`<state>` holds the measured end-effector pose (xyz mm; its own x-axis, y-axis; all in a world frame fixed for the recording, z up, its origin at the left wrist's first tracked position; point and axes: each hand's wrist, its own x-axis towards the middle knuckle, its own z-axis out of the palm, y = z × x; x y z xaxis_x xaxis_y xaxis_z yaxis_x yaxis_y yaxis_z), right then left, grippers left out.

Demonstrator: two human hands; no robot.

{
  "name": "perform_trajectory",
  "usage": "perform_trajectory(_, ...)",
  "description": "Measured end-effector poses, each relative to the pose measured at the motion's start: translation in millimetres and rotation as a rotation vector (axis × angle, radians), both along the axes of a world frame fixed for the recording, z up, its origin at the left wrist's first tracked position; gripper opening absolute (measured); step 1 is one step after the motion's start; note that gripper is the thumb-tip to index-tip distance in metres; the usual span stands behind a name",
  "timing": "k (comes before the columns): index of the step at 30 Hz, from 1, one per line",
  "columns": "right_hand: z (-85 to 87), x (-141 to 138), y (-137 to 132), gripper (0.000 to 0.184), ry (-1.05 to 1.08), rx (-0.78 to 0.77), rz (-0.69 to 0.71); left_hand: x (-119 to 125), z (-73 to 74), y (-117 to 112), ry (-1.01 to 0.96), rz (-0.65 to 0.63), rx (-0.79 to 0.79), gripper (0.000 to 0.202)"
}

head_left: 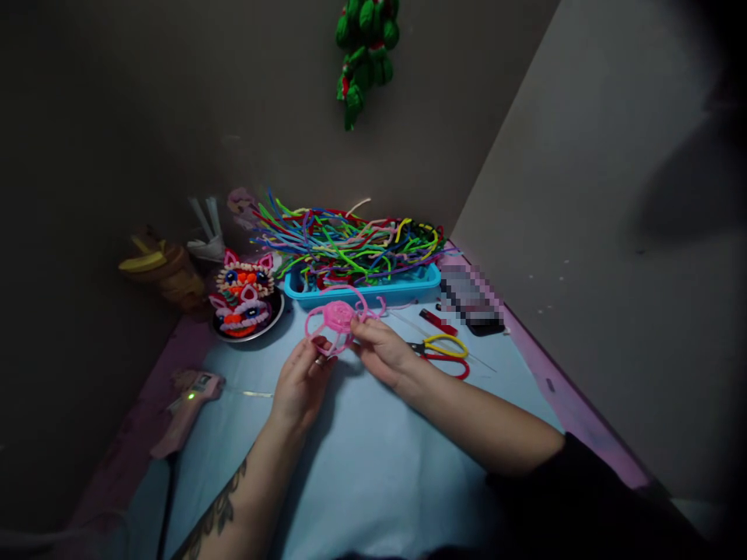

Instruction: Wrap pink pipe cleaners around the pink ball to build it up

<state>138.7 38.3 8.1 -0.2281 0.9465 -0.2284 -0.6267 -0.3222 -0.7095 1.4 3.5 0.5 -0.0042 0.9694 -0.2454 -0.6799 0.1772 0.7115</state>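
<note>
A pink pipe-cleaner piece (338,317), with a dense round coil in the middle and thin loops around it, is held up above the table between both hands. My left hand (304,372) pinches its lower left edge, a ring showing on one finger. On its right side my right hand (379,346) grips the rim, thumb on top and fingers partly hidden beneath. Behind the piece, a few curled pink pipe-cleaner ends (378,306) stick out towards the tray. Scissors (447,356) with one yellow and one red handle lie just beyond my right wrist.
A blue tray (362,294) heaped with coloured pipe cleaners (355,241) stands at the back. Left of it, a dish (274,323) holds pipe-cleaner animal faces (242,292). A pink glue gun (190,412) with a lit green light lies left. A red lighter (437,321) and phone (475,303) lie right.
</note>
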Motion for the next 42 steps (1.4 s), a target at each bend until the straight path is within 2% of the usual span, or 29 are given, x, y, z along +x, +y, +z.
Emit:
perform_trajectory(3,-0.3,-1,-1,0.026,0.019,-0.004,0.000,-1,-0.2,1,-0.056,0.009,-0.034,0.024)
perform_trajectory(7,1.6,-2,-2,0.030,-0.024,0.144,0.089,-6,-0.8,5,-0.164,0.004,-0.090,0.012)
perform_trajectory(11,3.3,-1,-2,0.040,-0.069,0.224,0.130,-9,1.8,7,-0.254,-0.014,-0.133,0.009)
perform_trajectory(14,3.2,1,-1,0.043,-0.068,0.218,0.146,-10,6.6,7,-0.234,-0.016,-0.143,0.009)
perform_trajectory(19,1.6,5,-1,0.056,-0.100,0.161,0.192,-12,11.7,8,-0.085,-0.024,-0.090,0.023)
perform_trajectory(21,0.7,6,-1,0.058,-0.133,0.179,0.224,-13,10.4,9,-0.039,-0.032,-0.072,0.019)
perform_trajectory(24,-0.4,8,-1,0.052,-0.173,0.235,0.254,-14,6.8,12,-0.025,-0.013,-0.032,0.011)
perform_trajectory(29,-0.2,13,2,0.039,-0.255,0.386,0.278,-16,6.2,12,-0.020,-0.059,-0.031,0.015)
perform_trajectory(33,0.1,19,3,0.034,-0.350,0.509,0.384,-18,5.9,12,0.023,-0.113,-0.096,0.021)
perform_trajectory(42,5.4,23,1,0.029,-0.465,0.604,0.556,-21,2.0,12,0.056,-0.184,-0.101,0.019)
